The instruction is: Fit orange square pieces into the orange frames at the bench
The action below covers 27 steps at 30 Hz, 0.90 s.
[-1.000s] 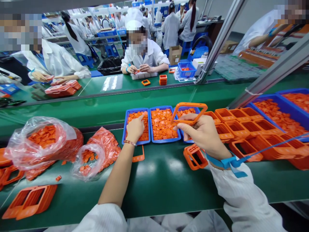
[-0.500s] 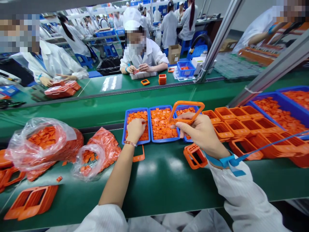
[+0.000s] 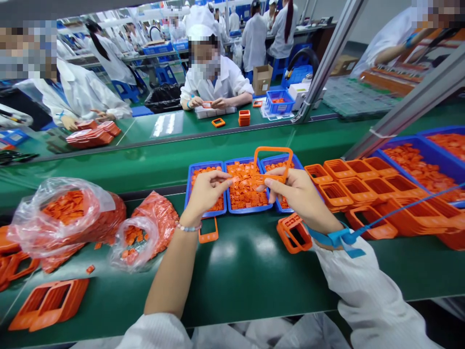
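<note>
My right hand [image 3: 296,189] grips the lower edge of an orange rectangular frame [image 3: 273,151], which stands tilted up above the blue trays. My left hand [image 3: 209,190] is pinched, thumb against fingertips, to the left of the frame and apart from it; what the fingertips hold is too small to name. Small orange pieces fill the left tray [image 3: 188,186], the middle tray [image 3: 249,211] and the right tray [image 3: 298,162], which my right hand partly covers. Another orange frame [image 3: 208,238] lies just in front of the left tray.
A small stack of orange frames [image 3: 293,234] lies before my right hand; many more stacks [image 3: 366,189] stand at right. Bags of orange pieces [image 3: 72,208] and stacked frames [image 3: 49,303] are at left. A metal post [image 3: 329,58] slants beyond. A person [image 3: 214,82] sits opposite.
My left hand has risen out of the left tray and moved right, toward the held frame. My right hand has turned the frame a little and shifted it slightly left.
</note>
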{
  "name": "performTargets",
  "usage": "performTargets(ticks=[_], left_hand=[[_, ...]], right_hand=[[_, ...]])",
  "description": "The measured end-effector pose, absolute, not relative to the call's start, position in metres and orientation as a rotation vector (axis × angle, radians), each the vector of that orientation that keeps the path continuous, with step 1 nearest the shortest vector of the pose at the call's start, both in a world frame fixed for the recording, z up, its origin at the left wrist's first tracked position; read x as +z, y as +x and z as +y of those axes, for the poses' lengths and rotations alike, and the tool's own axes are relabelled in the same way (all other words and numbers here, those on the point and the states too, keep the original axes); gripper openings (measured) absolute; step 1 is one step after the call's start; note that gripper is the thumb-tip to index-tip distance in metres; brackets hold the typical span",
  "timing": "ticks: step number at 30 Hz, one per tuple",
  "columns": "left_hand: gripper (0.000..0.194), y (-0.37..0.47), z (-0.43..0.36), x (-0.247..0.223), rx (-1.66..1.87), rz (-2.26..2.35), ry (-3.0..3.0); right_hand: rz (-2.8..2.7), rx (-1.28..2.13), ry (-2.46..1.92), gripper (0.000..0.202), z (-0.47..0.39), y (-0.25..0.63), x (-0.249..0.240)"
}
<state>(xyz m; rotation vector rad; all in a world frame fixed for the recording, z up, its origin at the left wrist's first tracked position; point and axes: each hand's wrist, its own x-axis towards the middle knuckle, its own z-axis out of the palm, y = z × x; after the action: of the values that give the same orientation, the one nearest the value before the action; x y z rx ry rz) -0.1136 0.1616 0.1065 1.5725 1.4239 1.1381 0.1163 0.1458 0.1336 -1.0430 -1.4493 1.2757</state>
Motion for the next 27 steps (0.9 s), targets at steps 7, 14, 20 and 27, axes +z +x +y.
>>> performTargets(ticks=[7, 14, 20, 27], left_hand=[[0.02, -0.081, 0.128, 0.133, 1.27, 1.215, 1.413], [0.01, -0.071, 0.126, 0.126, 1.399, 1.186, 1.46], [0.014, -0.07, 0.124, 0.127, 1.415, 1.091, 1.396], [0.029, -0.062, 0.127, 0.117, 1.564, 1.147, 1.362]], right_hand=[[-1.515, 1.32, -1.05, 0.028, 0.147, 0.111, 0.132], [-1.531, 1.411, -0.935, 0.027, 0.143, 0.107, 0.131], [-1.51, 1.393, -0.908, 0.024, 0.14, 0.105, 0.131], [-1.604, 1.279, -0.912, 0.02, 0.139, 0.107, 0.13]])
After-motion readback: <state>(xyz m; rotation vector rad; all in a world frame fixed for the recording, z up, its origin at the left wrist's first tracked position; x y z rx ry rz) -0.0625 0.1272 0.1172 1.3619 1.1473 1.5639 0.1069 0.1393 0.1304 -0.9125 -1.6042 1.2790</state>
